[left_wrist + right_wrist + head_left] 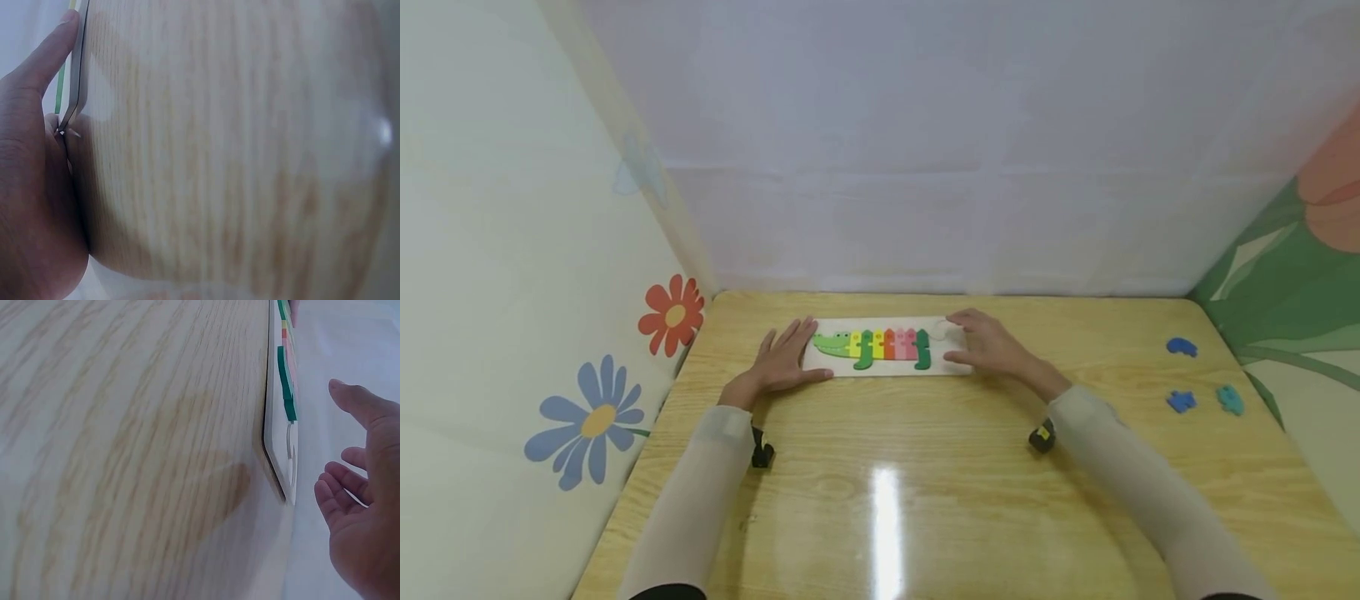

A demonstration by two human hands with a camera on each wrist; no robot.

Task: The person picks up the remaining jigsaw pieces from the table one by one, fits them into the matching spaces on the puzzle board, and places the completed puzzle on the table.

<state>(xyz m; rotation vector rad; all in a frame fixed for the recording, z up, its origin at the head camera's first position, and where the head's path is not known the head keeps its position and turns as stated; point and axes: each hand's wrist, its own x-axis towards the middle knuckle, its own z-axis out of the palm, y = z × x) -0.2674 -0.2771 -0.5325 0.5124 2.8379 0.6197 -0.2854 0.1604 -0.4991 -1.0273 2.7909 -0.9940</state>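
Observation:
A white puzzle board [842,372] lies near the back of the table, bearing a crocodile puzzle [887,343] in green, yellow, orange and pink. At the board's right end shows a curved outline of an unfilled slot [940,331]. My left hand [781,363] rests at the left end with fingers spread, its straight thumb [53,53] along the board's near edge. Over the right end is my right hand [992,343], thumb and fingers apart and holding nothing. In the right wrist view its loosely bent fingers [340,494] hover off the board.
To the right lie three loose puzzle pieces: a dark blue one [1182,346], a blue one [1181,402] and a teal one [1230,399]. White curtain [880,208] hangs behind the wooden table [820,500]. A flower-decorated wall [550,333] borders the left side.

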